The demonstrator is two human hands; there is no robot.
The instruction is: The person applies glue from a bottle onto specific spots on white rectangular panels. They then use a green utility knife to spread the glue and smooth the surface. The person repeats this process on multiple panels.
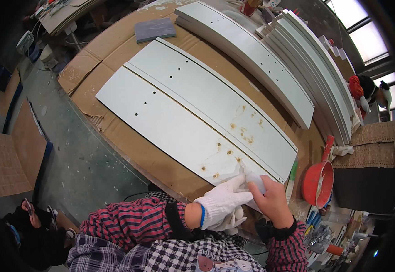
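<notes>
A pale squeeze bottle (255, 181) sits in the bare right hand (273, 199), whose thumb and fingers are closed around it. Its narrow end points away from the grip, up and to the left, over the near end of a white panel (179, 113). The left hand (224, 199), in a white knitted glove with a blue cuff edge, is just left of the grip, its fingertips close against the bottle; whether they press on it cannot be told. Loose-looking white glove fingers (233, 221) hang below that hand.

The panel stretches from beneath the grip away to the upper left, with a brown line running lengthwise. Brown-stained holes (219, 144) lie just beyond the bottle, and cleaner holes (154, 92) farther off. Cardboard (86, 81) lies under the panel.

Just right of the grip is a green strip (293, 171), and past it a red dipper (308, 183). Beyond the panel stand a curved white board (247, 54) and a stack of boards (317, 81). A grey block (155, 30) lies at the panel's far end. Well left of the grip, a person (22, 235) holds a phone (28, 206).
</notes>
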